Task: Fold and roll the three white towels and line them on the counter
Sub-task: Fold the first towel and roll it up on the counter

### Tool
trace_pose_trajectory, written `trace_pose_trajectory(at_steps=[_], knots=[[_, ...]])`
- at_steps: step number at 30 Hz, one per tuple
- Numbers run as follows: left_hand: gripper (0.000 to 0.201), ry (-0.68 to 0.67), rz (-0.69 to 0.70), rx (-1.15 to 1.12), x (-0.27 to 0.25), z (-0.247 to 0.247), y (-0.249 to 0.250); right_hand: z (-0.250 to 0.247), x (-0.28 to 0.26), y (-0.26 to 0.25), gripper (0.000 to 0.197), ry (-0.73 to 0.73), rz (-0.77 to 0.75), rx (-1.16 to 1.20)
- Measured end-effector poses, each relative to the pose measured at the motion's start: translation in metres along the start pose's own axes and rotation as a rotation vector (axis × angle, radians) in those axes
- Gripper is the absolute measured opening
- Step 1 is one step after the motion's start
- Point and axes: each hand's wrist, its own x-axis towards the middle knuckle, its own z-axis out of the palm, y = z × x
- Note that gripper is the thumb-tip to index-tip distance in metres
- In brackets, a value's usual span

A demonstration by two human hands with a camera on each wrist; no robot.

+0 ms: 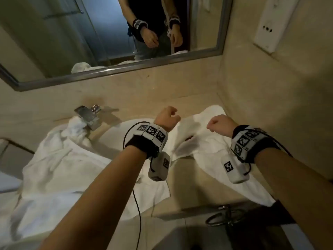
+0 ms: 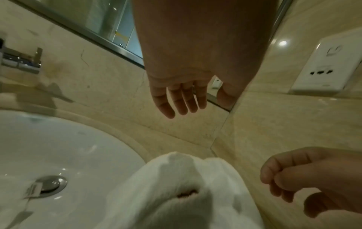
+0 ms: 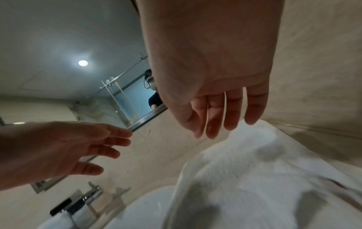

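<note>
A white towel lies spread and rumpled on the beige counter at the right, by the side wall. A larger white towel is heaped at the left over the sink, and a crumpled white one rests against the faucet. My left hand hovers above the right towel's left edge, fingers hanging relaxed and holding nothing. My right hand hovers over the same towel with its fingers loosely curled and empty. Neither hand touches cloth.
A chrome faucet stands at the back left. The white sink basin with its drain lies left of the right towel. A framed mirror hangs above, and a white socket plate sits on the right wall.
</note>
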Motion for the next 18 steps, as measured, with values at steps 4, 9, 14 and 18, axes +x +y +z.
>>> trace_pose_trajectory(at_steps=[4,9,14,18], knots=[[0.032,-0.095,-0.053,0.081,0.000,0.023,-0.016,0.011,-0.003,0.025,0.019,-0.041,0.039,-0.143],[0.027,-0.239,-0.046,0.176,-0.007,0.058,-0.025,0.026,-0.004,0.056,0.038,-0.139,0.016,-0.621],[0.030,-0.326,-0.111,0.220,-0.010,0.089,-0.032,0.039,-0.006,0.084,0.034,-0.080,-0.069,-0.781],[0.042,-0.259,-0.190,0.120,-0.008,0.105,-0.040,0.048,-0.005,0.090,0.027,0.020,-0.086,-0.652]])
